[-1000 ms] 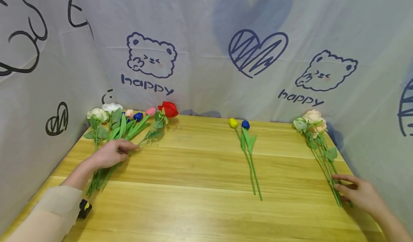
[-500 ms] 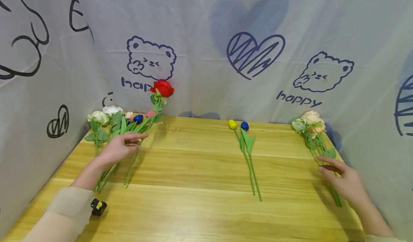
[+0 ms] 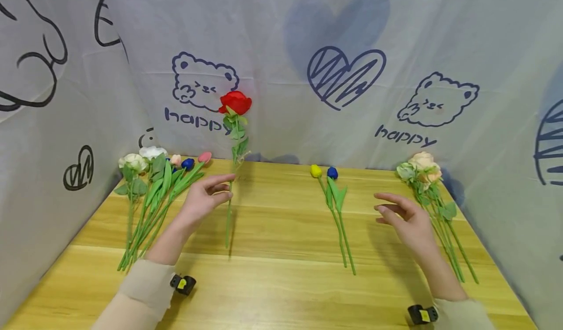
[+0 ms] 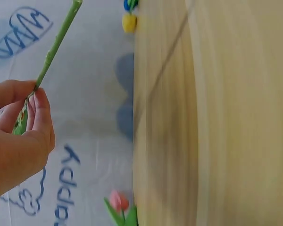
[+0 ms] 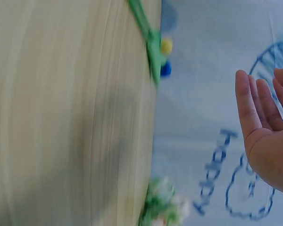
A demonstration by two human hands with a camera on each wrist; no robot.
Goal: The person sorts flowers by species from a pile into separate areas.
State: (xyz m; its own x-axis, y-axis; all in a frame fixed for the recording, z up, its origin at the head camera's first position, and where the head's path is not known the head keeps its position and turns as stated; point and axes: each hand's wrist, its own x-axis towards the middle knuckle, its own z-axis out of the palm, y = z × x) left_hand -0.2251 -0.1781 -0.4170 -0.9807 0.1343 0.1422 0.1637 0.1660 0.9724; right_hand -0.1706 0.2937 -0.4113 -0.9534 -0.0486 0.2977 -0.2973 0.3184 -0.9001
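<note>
My left hand [image 3: 204,197] pinches the green stem of a red rose [image 3: 236,103] between thumb and fingers. The rose stands nearly upright, bloom up, its lower stem hanging over the table. In the left wrist view the stem [image 4: 54,49] passes between the fingertips. My right hand [image 3: 409,220] holds nothing, its fingers loosely bent in the air left of a bunch of pale peach and greenish flowers [image 3: 424,166]. Between the hands lie a yellow tulip [image 3: 315,171] and a blue tulip [image 3: 332,173], their stems side by side.
On the wooden table's [image 3: 281,291] left lies a bunch with a white rose [image 3: 134,163], a pink tulip [image 3: 205,157], a blue tulip [image 3: 187,164] and several green stems. A printed white cloth [image 3: 272,115] hangs along the table's back and sides.
My left hand has lifted the red rose off the left bunch and carried it right, turning it upright. My right hand has left the right bunch's stems and moved left.
</note>
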